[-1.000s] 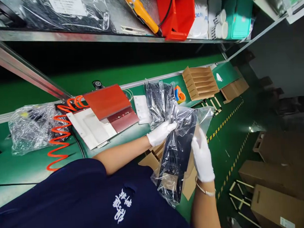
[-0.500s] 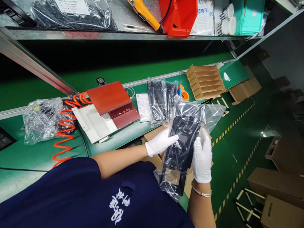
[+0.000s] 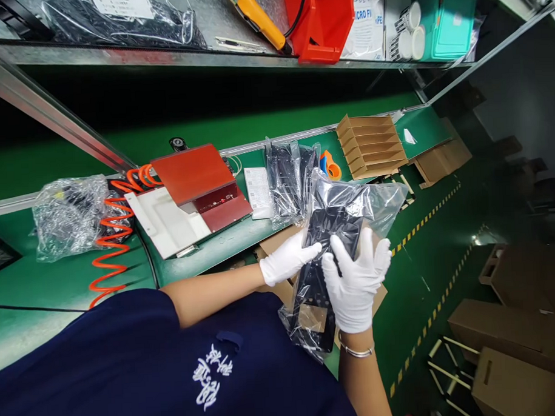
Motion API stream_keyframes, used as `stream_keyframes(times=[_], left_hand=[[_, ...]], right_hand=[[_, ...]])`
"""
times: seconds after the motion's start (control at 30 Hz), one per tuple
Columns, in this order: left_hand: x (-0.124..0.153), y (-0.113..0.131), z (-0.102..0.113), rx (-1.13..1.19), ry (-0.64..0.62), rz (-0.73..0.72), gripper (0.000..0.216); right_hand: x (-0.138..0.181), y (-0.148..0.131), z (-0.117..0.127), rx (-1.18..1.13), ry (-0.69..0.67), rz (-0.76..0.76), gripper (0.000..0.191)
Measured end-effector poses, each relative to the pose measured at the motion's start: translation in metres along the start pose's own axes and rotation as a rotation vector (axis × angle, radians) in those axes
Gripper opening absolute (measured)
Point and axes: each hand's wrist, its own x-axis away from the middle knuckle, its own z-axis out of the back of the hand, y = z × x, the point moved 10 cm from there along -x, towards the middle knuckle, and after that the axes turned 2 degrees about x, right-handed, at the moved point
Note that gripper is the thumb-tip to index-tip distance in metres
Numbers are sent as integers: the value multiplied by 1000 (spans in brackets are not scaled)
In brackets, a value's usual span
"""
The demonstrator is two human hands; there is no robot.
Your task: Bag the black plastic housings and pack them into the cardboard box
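A clear plastic bag (image 3: 382, 204) wraps a flat black panel (image 3: 314, 294) with a cut-out near its lower end. Gripping the bagged panel by its left edge is my white-gloved left hand (image 3: 288, 256), thumb on top and the other fingers hidden underneath. My gloved right hand (image 3: 355, 281) lies over the right side of the bag with its fingers spread, the fingertips touching the plastic. Just beyond, several more bagged black panels (image 3: 286, 183) lie on the green bench beside a white label sheet (image 3: 259, 193).
Left on the bench are a red-and-white machine (image 3: 190, 199), an orange coiled hose (image 3: 110, 244) and a bubble-wrapped bundle (image 3: 71, 218). An orange tape dispenser (image 3: 333, 168) and a cardboard divider (image 3: 370, 147) stand to the right. Overhead runs a shelf (image 3: 254, 60) with a red bin (image 3: 319, 27).
My right hand has moved from the bag's right edge onto its top face and spread its fingers. My left hand keeps its hold. The whole view has shifted slightly.
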Motion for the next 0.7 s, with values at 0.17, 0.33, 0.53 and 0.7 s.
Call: stream_keyframes(times=[0.17,0.33,0.53,0.7], left_hand=[[-2,-4,9,-10,30,49,60],[-9,0,13,13,4,63,55],[-11,-10,15,120,26,113,46],[-18,-37,36,192,155,214,29]], right_hand=[[18,36,10,-162,2,-183,34],[43,8,13,-206,-30,-26,27],[57,-10,-26,-46,-252,27,34],[70,32,-5,-89,-110,-193,34]])
